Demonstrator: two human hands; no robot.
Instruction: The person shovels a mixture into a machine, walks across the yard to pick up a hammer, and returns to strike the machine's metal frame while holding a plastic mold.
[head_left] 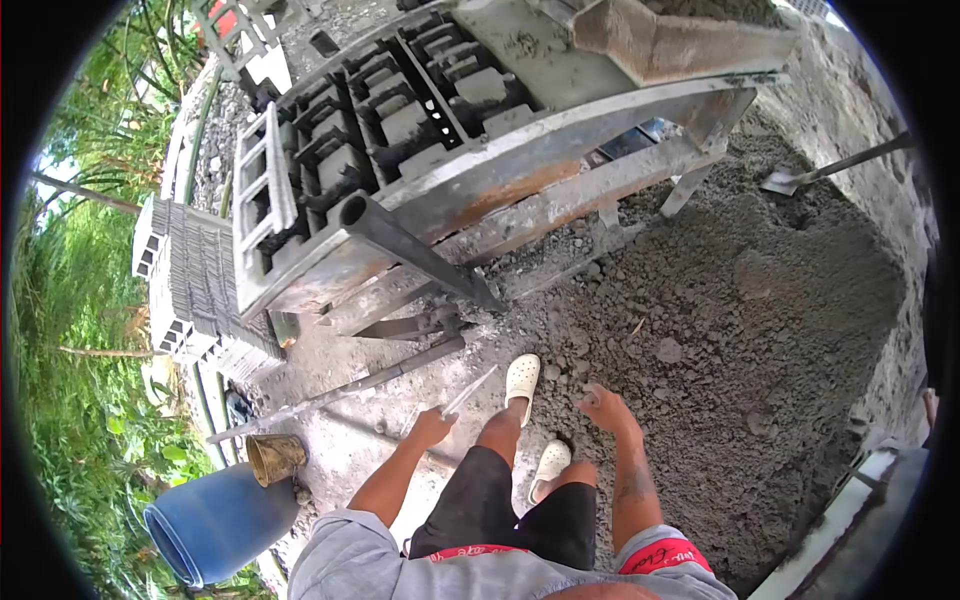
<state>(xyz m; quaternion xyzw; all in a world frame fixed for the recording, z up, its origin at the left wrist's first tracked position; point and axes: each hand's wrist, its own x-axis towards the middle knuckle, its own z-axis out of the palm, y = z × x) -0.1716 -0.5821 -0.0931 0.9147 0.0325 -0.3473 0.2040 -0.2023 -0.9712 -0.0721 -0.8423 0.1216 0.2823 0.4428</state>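
My left hand (432, 428) is closed on a thin, pale, blade-like tool (469, 392), which points up and to the right, away from my body. Its exact kind cannot be made out. My right hand (604, 408) hangs with its fingers curled in beside the heap of grey mix (740, 330), and nothing shows in it. Between my hands are my feet in cream clogs (522, 378). Ahead stands a metal block-making machine (480, 195) with several dark mould cavities (410, 125) on top. A metal pipe (410, 245) slants down from its near corner.
A shovel (785, 181) stands in the far side of the heap. Stacked concrete blocks (205, 275) are at the left. A blue drum (235, 520) lies by a dirty bucket (275, 460). A long pole (340, 385) crosses the ground before me. A rusty metal chute (690, 45) sits on the machine.
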